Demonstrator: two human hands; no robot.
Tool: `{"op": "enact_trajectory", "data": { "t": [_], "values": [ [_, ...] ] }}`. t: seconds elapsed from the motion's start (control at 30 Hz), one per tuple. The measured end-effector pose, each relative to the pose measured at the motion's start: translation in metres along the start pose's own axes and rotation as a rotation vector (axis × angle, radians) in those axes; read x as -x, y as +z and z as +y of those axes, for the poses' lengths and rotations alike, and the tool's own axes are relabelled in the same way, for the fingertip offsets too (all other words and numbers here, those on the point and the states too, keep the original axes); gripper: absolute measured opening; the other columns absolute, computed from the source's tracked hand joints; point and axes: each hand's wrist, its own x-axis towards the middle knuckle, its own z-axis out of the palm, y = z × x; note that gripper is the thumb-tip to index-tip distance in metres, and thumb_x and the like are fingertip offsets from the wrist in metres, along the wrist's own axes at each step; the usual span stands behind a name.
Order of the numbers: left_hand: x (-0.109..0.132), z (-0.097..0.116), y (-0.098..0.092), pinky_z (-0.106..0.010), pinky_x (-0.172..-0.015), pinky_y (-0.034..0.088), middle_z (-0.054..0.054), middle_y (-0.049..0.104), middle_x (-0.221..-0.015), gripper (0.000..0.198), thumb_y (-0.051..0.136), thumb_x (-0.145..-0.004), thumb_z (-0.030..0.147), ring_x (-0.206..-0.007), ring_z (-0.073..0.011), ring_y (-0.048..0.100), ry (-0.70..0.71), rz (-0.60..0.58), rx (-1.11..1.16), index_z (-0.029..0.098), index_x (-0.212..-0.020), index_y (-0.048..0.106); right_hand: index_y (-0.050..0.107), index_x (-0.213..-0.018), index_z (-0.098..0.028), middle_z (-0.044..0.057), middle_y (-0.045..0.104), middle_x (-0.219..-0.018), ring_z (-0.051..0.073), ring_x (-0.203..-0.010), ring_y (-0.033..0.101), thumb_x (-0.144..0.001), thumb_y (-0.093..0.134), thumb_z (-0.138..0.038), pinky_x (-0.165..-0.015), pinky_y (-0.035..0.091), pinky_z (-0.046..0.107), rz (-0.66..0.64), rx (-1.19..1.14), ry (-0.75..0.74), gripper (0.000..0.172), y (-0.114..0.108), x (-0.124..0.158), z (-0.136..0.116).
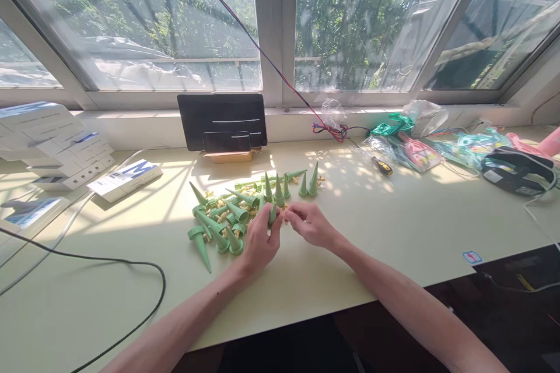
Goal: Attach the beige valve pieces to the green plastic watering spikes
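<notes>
My left hand is closed round a green plant watering spike, partly hidden by the fingers. Beside it, my right hand pinches at a small yellowish valve piece close to the spike; whether the two parts are joined I cannot tell. Left of my hands spreads a heap of green spikes mixed with small yellowish valve pieces. Just beyond my fingers several spikes stand points up. To their right, two more upright spikes have yellowish pieces by them.
A black tablet with a phone before it leans near the window. White boxes are stacked at the left, and a black cable curves across the table. A screwdriver, plastic bags and a black device lie at the right.
</notes>
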Motion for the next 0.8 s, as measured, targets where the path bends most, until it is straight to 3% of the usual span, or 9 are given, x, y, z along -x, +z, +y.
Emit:
{"op": "enact_trajectory", "data": {
  "t": [0.37,0.8],
  "values": [
    [0.0001,-0.0028,-0.0014,-0.028,-0.069,0.047,-0.005,0.062,-0.084,0.011,0.044,-0.097,0.021,-0.074,-0.0164,0.058,0.201,0.017,-0.041,0.022,-0.09,0.052,0.052,-0.073,-0.019,-0.006,0.039,-0.055,0.009,-0.048,0.034,-0.096,0.05,-0.04,-0.046,0.029,0.023,-0.046,-0.16,0.006,0.031,0.0,0.001,0.0003],
    [-0.0027,-0.0034,-0.0028,-0.023,-0.067,0.047,-0.003,0.059,-0.085,0.013,0.047,-0.094,0.009,-0.076,-0.0126,0.056,0.359,0.041,-0.018,0.02,-0.097,0.052,0.055,-0.074,-0.018,-0.004,0.043,-0.056,0.01,-0.052,0.037,-0.096,0.051,-0.04,-0.05,0.032,0.024,0.011,-0.096,-0.088,0.031,0.0003,0.0025,-0.0051]
  ]
}}
